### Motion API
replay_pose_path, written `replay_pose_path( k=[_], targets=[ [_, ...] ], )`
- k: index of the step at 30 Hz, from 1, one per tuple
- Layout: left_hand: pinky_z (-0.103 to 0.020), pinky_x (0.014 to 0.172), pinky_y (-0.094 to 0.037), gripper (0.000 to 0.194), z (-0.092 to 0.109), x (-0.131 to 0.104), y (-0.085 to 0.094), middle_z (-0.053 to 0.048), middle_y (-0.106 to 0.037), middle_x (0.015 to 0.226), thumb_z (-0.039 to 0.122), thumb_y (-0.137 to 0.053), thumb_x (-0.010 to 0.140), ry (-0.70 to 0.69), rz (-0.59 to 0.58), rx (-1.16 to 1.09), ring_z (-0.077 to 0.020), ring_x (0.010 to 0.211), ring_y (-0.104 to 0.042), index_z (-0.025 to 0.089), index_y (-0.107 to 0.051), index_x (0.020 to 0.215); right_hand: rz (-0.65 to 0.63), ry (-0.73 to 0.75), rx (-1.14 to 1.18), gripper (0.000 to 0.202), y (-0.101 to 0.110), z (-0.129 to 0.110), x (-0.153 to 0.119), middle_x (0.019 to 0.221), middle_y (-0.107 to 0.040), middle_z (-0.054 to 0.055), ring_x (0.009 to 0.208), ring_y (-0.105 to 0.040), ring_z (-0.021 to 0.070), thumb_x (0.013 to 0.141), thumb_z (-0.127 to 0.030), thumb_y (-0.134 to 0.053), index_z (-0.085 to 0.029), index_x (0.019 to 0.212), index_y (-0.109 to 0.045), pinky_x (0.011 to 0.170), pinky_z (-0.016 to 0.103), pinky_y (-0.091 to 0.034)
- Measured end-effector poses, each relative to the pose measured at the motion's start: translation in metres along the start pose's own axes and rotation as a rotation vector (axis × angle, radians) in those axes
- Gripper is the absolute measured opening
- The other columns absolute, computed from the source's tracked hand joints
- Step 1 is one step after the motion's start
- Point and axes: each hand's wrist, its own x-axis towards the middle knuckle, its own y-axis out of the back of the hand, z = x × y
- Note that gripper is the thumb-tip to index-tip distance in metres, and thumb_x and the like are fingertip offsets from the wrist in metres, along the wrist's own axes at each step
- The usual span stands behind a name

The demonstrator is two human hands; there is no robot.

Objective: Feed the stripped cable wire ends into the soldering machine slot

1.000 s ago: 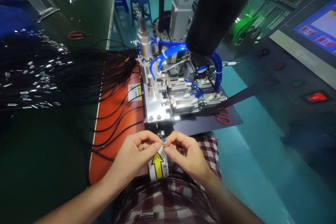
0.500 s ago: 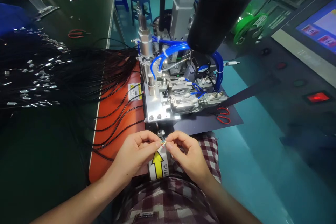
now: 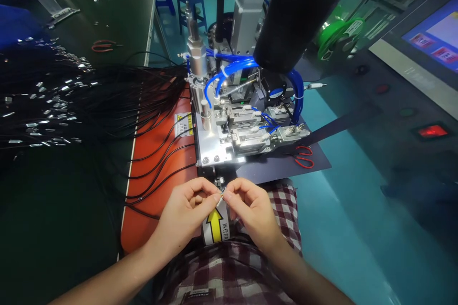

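Observation:
Above the near end of a machine, my left hand (image 3: 191,205) and my right hand (image 3: 252,205) meet fingertip to fingertip. Between their pinched thumbs and forefingers sits a tiny gold-coloured metal piece (image 3: 222,196), mostly covered by the fingers, so its kind cannot be made out. Just beyond the fingertips is a small metal fitting (image 3: 219,181) at the machine's front. Under the hands lies a white label with a yellow arrow (image 3: 215,226). The metal machine (image 3: 229,128) with blue air hoses (image 3: 236,64) stands straight ahead.
Black cables (image 3: 157,167) cross the orange board (image 3: 143,219) on the left. Bundled cables with shiny ends (image 3: 43,100) cover the dark table. Red-handled scissors (image 3: 304,157) lie right of the machine, red-handled pliers (image 3: 103,46) far left. A control panel (image 3: 411,86) stands right.
My fingertips have closed together, so less of the gold-coloured piece shows between them. Both hands stay in nearly the same place.

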Motion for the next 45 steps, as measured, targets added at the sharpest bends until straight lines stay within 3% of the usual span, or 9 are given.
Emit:
replay_pose_path(
  k=[4,8,16,22,25,30,34,41,45],
  targets=[
    [-0.016,0.042,-0.033,0.013,-0.001,-0.001,-0.003,0.006,-0.05,0.057,0.028,-0.063,0.077,-0.114,0.063,0.068,-0.0058,0.047,-0.042,0.016,-0.058,0.075,-0.002,-0.032,0.068,0.016,0.0,0.003,0.002,0.053,-0.047,-0.006,0.046,-0.041,0.0079,0.08,-0.028,-0.062,-0.016,0.071,-0.055,0.046,0.02,-0.033],
    [-0.018,0.05,-0.038,0.013,-0.005,0.0,-0.001,0.003,-0.053,0.066,0.029,-0.062,0.079,-0.215,0.085,0.1,-0.0081,0.055,-0.046,0.016,-0.061,0.077,-0.106,-0.087,0.172,0.017,0.002,0.004,0.002,0.051,-0.049,-0.006,0.045,-0.043,0.0075,0.081,-0.029,-0.062,-0.016,0.073,-0.055,0.047,0.02,-0.033],
    [-0.019,0.055,-0.038,0.015,-0.009,0.002,0.004,0.003,-0.052,0.068,0.033,-0.058,0.084,-0.128,-0.079,-0.035,-0.0091,0.061,-0.049,0.018,-0.057,0.086,-0.083,-0.031,0.113,0.016,0.001,0.004,0.002,0.055,-0.048,-0.005,0.048,-0.042,0.0086,0.082,-0.028,-0.06,-0.016,0.074,-0.055,0.049,0.021,-0.035],
    [-0.017,0.044,-0.031,0.015,-0.007,0.0,0.003,0.006,-0.046,0.06,0.033,-0.06,0.082,-0.102,0.023,-0.022,-0.0063,0.049,-0.04,0.017,-0.057,0.082,0.014,0.117,-0.144,0.013,0.0,0.001,-0.003,0.064,-0.049,-0.003,0.057,-0.043,0.0111,0.085,-0.022,-0.055,-0.018,0.072,-0.053,0.054,0.024,-0.037],
    [-0.018,0.045,-0.033,0.016,-0.006,0.0,0.002,0.004,-0.049,0.066,0.033,-0.057,0.084,-0.124,0.074,0.079,-0.0076,0.051,-0.044,0.017,-0.057,0.079,0.025,0.185,-0.27,0.013,0.0,0.002,-0.003,0.07,-0.051,-0.001,0.062,-0.046,0.0125,0.085,-0.02,-0.053,-0.018,0.072,-0.054,0.059,0.025,-0.039],
    [-0.021,0.053,-0.039,0.013,-0.006,0.006,0.007,0.002,-0.054,0.07,0.028,-0.055,0.084,-0.224,0.051,0.365,-0.011,0.059,-0.049,0.017,-0.059,0.078,-0.039,0.009,-0.153,0.014,0.006,0.005,0.007,0.058,-0.047,-0.004,0.05,-0.044,0.0107,0.083,-0.027,-0.056,-0.018,0.072,-0.053,0.048,0.023,-0.035],
    [-0.024,0.063,-0.043,0.008,-0.009,0.013,0.016,0.0,-0.057,0.078,0.023,-0.054,0.085,-0.372,0.098,0.589,-0.014,0.072,-0.054,0.019,-0.061,0.085,-0.027,-0.046,-0.103,0.017,0.016,0.003,0.021,0.053,-0.045,-0.006,0.046,-0.04,0.0092,0.079,-0.03,-0.06,-0.017,0.069,-0.054,0.045,0.022,-0.031],
    [-0.023,0.067,-0.045,0.024,-0.026,0.018,0.025,-0.003,-0.055,0.083,0.013,-0.044,0.09,-0.631,0.068,0.802,-0.0132,0.075,-0.057,0.019,-0.064,0.102,-0.081,-0.097,-0.097,0.018,0.023,0.012,0.039,0.051,-0.047,-0.005,0.045,-0.04,0.0091,0.076,-0.031,-0.062,-0.016,0.067,-0.056,0.044,0.022,-0.03],
    [-0.023,0.063,-0.046,0.031,-0.03,0.021,0.027,-0.004,-0.054,0.083,0.011,-0.042,0.089,-0.662,0.035,0.909,-0.0146,0.074,-0.057,0.018,-0.062,0.111,-0.092,-0.111,-0.078,0.019,0.023,0.014,0.041,0.052,-0.047,-0.005,0.046,-0.04,0.009,0.076,-0.031,-0.063,-0.016,0.066,-0.057,0.045,0.022,-0.031]
  ],
)
